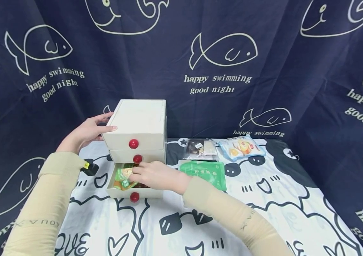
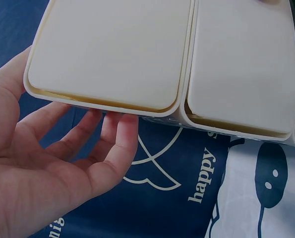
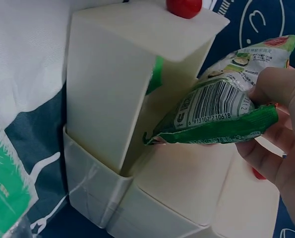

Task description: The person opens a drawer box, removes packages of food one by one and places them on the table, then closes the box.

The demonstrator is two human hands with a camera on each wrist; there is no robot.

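A white cabinet (image 1: 141,115) with three drawers and red knobs stands on the cloth; its bottom drawer (image 1: 120,193) is pulled out. My left hand (image 1: 87,131) holds the cabinet's upper left edge, thumb at the top and bent fingers against the side; the left wrist view shows this left hand (image 2: 63,166) by two closed drawer fronts (image 2: 112,49). Over the open drawer, my right hand (image 1: 159,176) pinches a green-and-white snack packet (image 3: 211,106) with a barcode. In the head view, fingers cover part of the packet (image 1: 124,176) and the drawer's contents.
Right of the cabinet lie a green pouch (image 1: 207,172), a clear packet with dark contents (image 1: 199,148) and a light-blue snack bag (image 1: 242,147). A patterned white cloth (image 1: 232,217) covers the table. Behind it hangs a dark-blue fish-print curtain (image 1: 168,64).
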